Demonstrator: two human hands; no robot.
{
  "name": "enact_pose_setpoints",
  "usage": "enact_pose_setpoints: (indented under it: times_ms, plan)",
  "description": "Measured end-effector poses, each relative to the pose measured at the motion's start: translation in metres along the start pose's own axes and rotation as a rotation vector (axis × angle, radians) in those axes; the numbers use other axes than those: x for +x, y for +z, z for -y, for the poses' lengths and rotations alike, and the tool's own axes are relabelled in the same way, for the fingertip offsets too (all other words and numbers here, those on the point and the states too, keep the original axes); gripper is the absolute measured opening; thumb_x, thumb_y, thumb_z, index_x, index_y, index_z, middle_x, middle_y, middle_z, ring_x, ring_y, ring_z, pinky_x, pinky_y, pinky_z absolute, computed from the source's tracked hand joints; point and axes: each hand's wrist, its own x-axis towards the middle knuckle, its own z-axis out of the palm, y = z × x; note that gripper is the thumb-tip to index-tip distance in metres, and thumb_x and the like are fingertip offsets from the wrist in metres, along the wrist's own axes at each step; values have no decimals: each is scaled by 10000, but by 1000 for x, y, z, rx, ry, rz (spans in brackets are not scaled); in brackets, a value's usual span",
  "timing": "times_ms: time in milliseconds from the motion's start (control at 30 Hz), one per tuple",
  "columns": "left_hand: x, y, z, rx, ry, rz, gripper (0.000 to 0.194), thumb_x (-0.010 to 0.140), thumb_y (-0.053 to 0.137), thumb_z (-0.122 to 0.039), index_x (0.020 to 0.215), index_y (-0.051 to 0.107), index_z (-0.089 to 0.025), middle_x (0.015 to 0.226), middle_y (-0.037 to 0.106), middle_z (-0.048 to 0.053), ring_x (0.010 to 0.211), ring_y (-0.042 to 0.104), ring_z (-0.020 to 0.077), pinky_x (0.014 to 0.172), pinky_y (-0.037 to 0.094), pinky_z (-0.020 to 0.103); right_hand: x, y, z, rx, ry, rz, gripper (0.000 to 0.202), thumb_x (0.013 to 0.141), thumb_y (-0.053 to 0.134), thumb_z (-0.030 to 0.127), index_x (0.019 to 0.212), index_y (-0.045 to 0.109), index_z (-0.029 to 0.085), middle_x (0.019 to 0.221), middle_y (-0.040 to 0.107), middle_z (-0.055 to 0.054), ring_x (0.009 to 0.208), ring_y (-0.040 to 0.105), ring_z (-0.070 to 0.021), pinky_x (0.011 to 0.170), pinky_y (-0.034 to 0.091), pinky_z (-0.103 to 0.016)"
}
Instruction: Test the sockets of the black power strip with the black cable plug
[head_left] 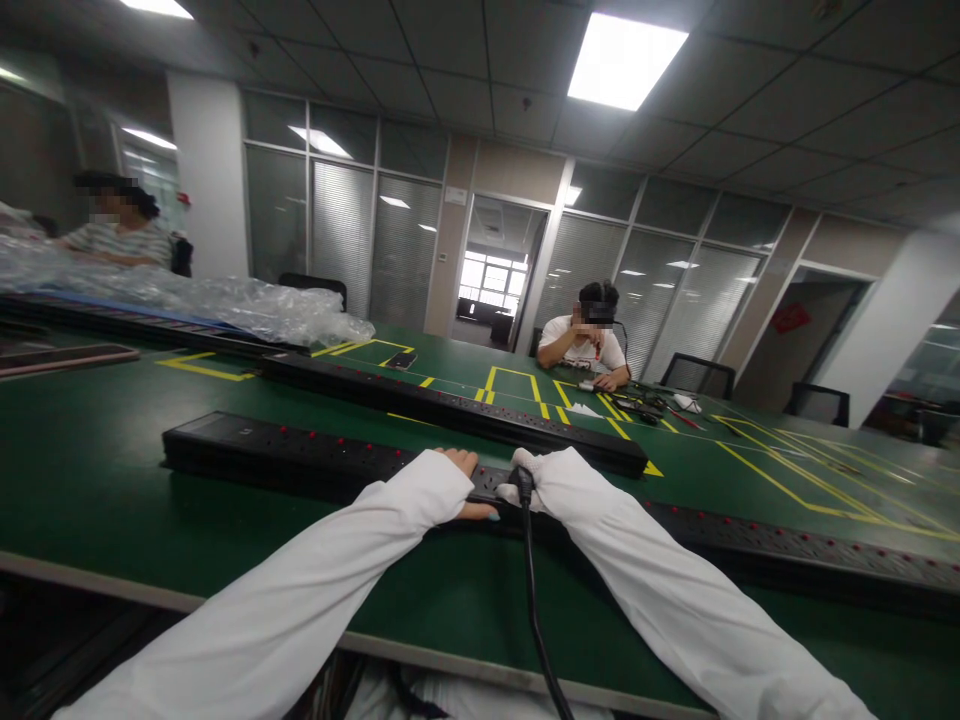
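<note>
A long black power strip (300, 450) with a row of red dots lies across the green table in front of me. My left hand (463, 470) is bare and grips it from above, fingers on its far side and thumb along its near side. Just to the right, my right hand (529, 462), in a white glove, is closed around a black plug (524, 484) at the strip's sockets. Whether the plug's pins are inside a socket is hidden. From the plug a black cable (531, 580) hangs down over the table's near edge.
Behind lies another black power strip (450, 405). More strip (795, 545) extends rightward beyond my right sleeve; I cannot tell if it is separate. Clear plastic wrap (247, 305) lies at far left. Across the table (420, 590) sits a person (559, 340) beside cables (637, 403).
</note>
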Motion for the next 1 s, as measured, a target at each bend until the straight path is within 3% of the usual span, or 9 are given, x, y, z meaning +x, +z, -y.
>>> enact_pose_setpoints:
  times_ms: [100,167,267,433,567,733,1000]
  plan:
    - [-2,2,1,29,31,-83,686,600,373,-711,965,462,-137,866,559,105,831,516,268,734,361,368,-4,-2,-2,-21,-7,15,346,816,370,417,940,507,124,787,534,-19,676,499,-67,627,412,-221]
    - [-1,3,1,40,37,-72,687,593,372,-715,952,467,-137,856,563,105,814,524,272,718,367,373,-5,-1,-2,-34,-7,23,322,828,365,383,949,499,116,860,522,-34,732,499,-71,670,429,-241]
    - [2,3,0,50,21,-23,709,567,376,-732,952,472,-144,866,566,106,818,527,279,711,373,377,-2,-1,-2,-54,-7,29,368,802,372,450,864,521,119,721,516,-13,620,466,-56,592,391,-207]
    - [0,1,-1,49,33,-50,715,549,385,-738,967,470,-164,874,572,91,828,531,262,724,379,359,6,-6,-1,-59,-43,30,432,652,441,594,662,546,175,472,418,17,426,303,-38,449,199,-185]
    - [-2,1,-1,55,54,-76,722,555,360,-749,959,475,-162,857,575,93,816,535,260,716,382,353,9,-4,-2,-48,-62,24,424,637,425,603,652,541,196,445,394,35,398,244,-32,435,157,-183]
    - [-3,0,0,56,60,-86,697,585,345,-737,948,478,-157,856,575,98,812,536,257,719,379,349,11,3,-9,-41,-93,0,344,650,433,561,657,524,229,436,393,55,393,256,-34,430,157,-166]
    - [-3,-2,-1,17,55,-70,681,566,407,-713,965,477,-165,874,574,96,845,530,255,739,368,343,7,6,-17,-23,-212,-29,375,694,377,568,703,498,214,481,414,44,428,253,-42,449,168,-163]
